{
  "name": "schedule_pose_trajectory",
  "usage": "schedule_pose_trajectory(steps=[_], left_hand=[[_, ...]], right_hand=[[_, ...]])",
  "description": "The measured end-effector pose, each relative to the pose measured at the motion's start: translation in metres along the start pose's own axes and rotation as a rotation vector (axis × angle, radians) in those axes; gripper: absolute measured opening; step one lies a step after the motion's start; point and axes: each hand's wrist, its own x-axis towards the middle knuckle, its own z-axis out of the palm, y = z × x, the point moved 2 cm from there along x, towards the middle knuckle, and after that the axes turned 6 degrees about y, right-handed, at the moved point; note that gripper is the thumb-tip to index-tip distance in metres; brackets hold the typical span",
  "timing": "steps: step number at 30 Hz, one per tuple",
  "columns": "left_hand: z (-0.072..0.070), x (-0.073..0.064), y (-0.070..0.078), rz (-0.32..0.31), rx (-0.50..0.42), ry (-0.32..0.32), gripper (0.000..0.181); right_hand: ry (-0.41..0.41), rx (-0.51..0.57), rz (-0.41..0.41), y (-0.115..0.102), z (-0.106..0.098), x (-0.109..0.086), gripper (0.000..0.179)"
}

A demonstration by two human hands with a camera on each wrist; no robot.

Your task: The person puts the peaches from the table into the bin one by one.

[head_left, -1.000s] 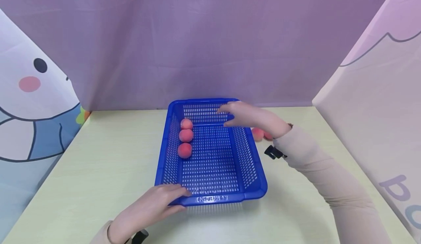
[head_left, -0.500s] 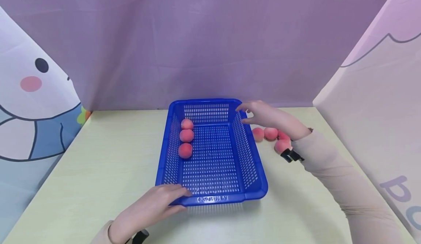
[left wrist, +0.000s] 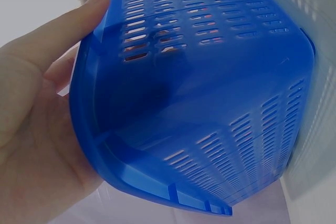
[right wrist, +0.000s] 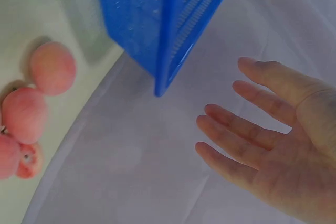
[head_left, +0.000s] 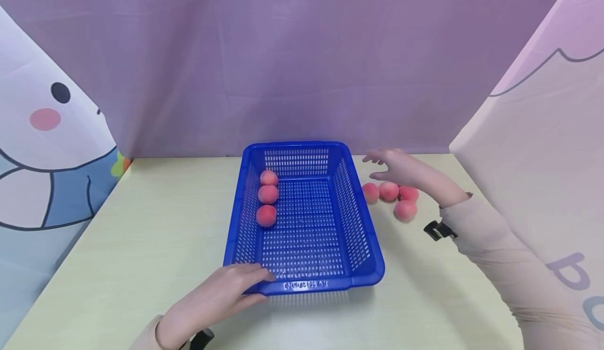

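Head view: my left fingers (head_left: 257, 275) grip blue basket (head_left: 306, 286), presumably steadying it; right fingers (head_left: 379, 154) relaxed, empty, near peaches (head_left: 389, 191).

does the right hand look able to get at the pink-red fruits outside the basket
Probably yes: the right hand is empty and near the pink-red fruits outside the blue basket, with nothing visible in between.

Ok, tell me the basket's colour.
The basket is solid blue, seen best in the head view.
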Motion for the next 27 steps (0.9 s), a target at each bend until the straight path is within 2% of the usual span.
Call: schedule_pose_trajectory(steps=[8, 17, 24, 27], left_hand=[[-0.002, 0.001, 0.001, -0.014, 0.000, -0.015, 0.019], [-0.001, 0.001, 0.000, -0.012, 0.003, -0.012, 0.019], [0.000, 0.001, -0.001, -0.008, 0.000, -0.008, 0.019], [0.000, 0.001, -0.001, -0.013, -0.001, -0.015, 0.019]], right_hand=[[-0.025, 0.000, 0.110, 0.019, 0.000, -0.016, 0.032], [-0.039, -0.040, 0.141, 0.034, 0.004, -0.027, 0.030], [-0.069, -0.006, 0.189, 0.042, 0.012, -0.036, 0.032], [-0.072, 0.037, 0.191, 0.044, 0.017, -0.041, 0.026]])
